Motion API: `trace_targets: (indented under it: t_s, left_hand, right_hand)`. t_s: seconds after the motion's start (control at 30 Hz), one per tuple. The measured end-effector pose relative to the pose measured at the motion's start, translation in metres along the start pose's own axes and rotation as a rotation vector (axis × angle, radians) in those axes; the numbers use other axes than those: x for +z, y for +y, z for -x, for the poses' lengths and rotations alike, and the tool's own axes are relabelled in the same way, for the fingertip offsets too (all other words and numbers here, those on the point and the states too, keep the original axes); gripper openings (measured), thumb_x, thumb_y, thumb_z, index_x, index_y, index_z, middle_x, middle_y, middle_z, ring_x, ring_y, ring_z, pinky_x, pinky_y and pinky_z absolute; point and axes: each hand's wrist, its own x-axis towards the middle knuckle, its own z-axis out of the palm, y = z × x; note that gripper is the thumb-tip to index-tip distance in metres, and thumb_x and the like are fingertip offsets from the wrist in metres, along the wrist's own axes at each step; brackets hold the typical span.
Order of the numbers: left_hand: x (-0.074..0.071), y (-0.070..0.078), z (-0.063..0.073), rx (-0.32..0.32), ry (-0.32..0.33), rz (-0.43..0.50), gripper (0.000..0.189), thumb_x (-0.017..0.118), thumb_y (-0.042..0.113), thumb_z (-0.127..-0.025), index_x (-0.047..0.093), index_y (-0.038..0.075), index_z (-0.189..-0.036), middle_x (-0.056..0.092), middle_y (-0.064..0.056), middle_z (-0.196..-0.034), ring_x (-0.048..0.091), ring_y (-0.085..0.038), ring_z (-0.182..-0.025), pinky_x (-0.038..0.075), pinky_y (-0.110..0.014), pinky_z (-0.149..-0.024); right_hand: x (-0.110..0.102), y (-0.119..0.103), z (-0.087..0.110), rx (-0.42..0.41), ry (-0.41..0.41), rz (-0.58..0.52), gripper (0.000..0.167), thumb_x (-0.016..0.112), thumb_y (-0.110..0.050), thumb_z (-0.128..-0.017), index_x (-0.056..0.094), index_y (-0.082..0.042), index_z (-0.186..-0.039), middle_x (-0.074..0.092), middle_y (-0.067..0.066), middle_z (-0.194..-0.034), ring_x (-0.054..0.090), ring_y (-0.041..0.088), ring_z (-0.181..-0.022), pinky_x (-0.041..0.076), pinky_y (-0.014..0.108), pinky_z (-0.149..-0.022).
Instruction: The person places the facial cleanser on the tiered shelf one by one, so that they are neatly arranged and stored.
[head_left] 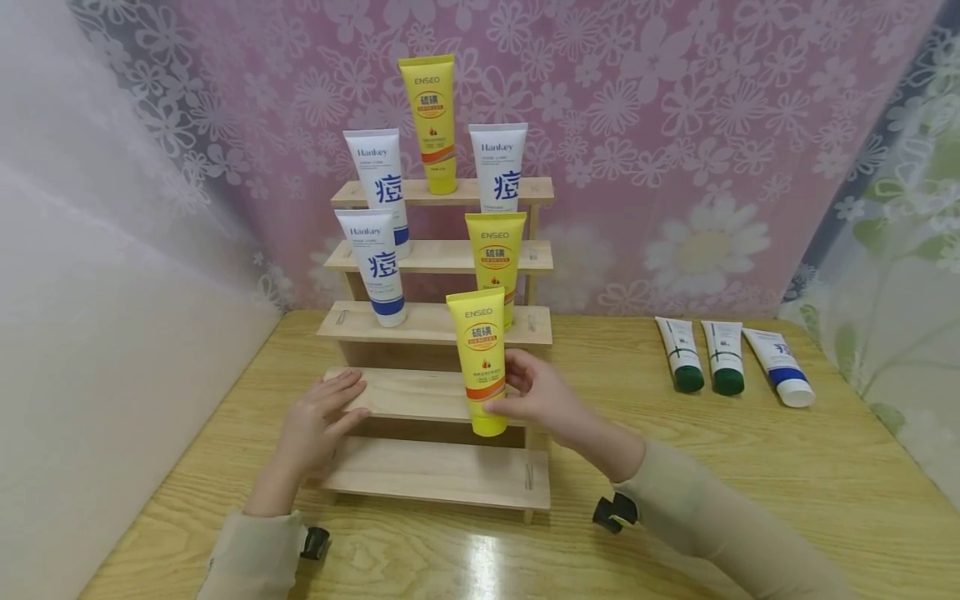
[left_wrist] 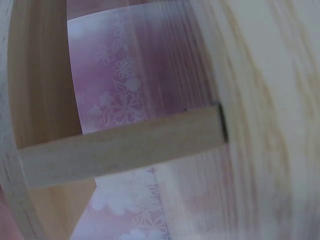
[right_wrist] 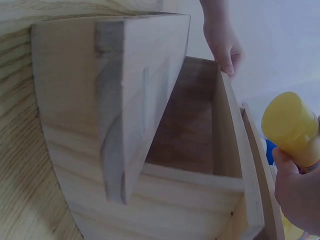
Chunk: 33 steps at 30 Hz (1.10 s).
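My right hand [head_left: 551, 396] grips a yellow squeeze tube [head_left: 480, 354] near its base, thumb in front. The tube stands cap down, leaning slightly, at the right part of the second step from the bottom of a wooden tiered rack [head_left: 442, 475]. In the right wrist view its yellow cap [right_wrist: 287, 122] shows above that board; contact with it cannot be told. My left hand [head_left: 318, 421] rests on the left end of the same step, fingers laid over the board. The left wrist view shows only the rack's boards [left_wrist: 125, 145], without the hand.
Higher steps carry white tubes [head_left: 375, 267] on the left, a white tube [head_left: 498, 167] and a yellow tube [head_left: 495, 258] on the right, and a yellow tube [head_left: 431, 125] on top. Three white tubes [head_left: 726, 358] lie on the wooden table [head_left: 637, 533] at right. A flowered curtain [head_left: 675, 150] hangs behind.
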Motion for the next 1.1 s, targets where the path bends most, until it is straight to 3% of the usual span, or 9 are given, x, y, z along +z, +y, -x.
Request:
trace_targets:
  t_s: [0.47,0.9,1.1]
  left_hand:
    - [-0.001,0.0,0.0,0.0,-0.004,-0.004,0.041,0.069,0.024,-0.075,0.063,0.001,-0.107,0.056,-0.011,-0.118,0.05,-0.028,-0.109,0.027,-0.045,-0.101]
    - [-0.001,-0.001,-0.001,0.009,0.001,0.0,0.04,0.068,0.027,-0.076,0.064,0.001,-0.107,0.056,-0.011,-0.117,0.051,-0.029,-0.108,0.027,-0.046,-0.1]
    - [-0.001,0.001,0.0,-0.007,-0.009,-0.002,0.041,0.068,0.027,-0.076,0.063,0.001,-0.107,0.055,-0.011,-0.118,0.05,-0.028,-0.109,0.027,-0.048,-0.099]
  right_hand:
    - [0.036,0.003,-0.033,0.03,-0.034,0.153,0.062,0.073,-0.005,-0.072,0.04,-0.006,-0.125,0.05,0.005,-0.115,0.05,0.019,-0.105,0.044,0.028,-0.087]
    - [0.068,-0.001,-0.061,0.001,-0.011,0.268,0.059,0.073,-0.002,-0.07,0.039,-0.006,-0.118,0.05,0.004,-0.112,0.05,0.017,-0.104,0.047,0.025,-0.081]
    - [0.079,0.005,-0.07,-0.051,-0.017,0.304,0.058,0.074,-0.001,-0.07,0.04,-0.004,-0.116,0.051,0.005,-0.11,0.051,0.017,-0.102,0.047,0.023,-0.081]
